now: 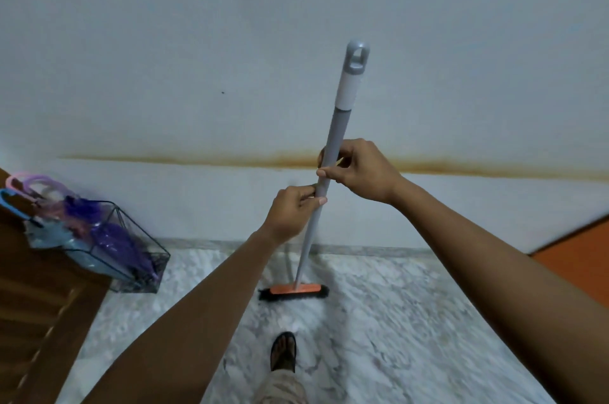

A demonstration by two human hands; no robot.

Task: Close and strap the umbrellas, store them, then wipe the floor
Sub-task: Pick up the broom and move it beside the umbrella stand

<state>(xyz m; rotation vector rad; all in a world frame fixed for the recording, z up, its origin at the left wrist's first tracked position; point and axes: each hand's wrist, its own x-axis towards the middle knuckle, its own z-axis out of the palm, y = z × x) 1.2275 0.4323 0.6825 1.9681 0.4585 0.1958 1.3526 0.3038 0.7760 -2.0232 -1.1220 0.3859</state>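
Wiping the floor is judged to be the step in hand. A floor wiper (306,255) is held up almost straight, close to the wall (230,41). Its grey pole (333,130) is gripped by both hands. The left hand (291,209) is wrapped round the pole lower down, with the fingers curled. The right hand (359,169) is placed just above, and the pole is pinched between its curled fingers and thumb. The two hands are set close together. The orange and black head (294,291) is rested on the marble floor (395,304), near the bottom of the wall, just ahead of a foot (283,351) in a sandal.

The umbrellas (99,232) are seen at the left, closed up and packed in a wire basket (162,253) that is stood on the floor beside a wooden door (39,288). Whether each one is strapped cannot be told. So the storing is judged to be done, and only the wiping is left.

For the next move, the pole needs to be tipped back a little, and the head needs to be pushed or pulled across the floor with a steady press. Care is called for near the basket, so that it is not bumped.
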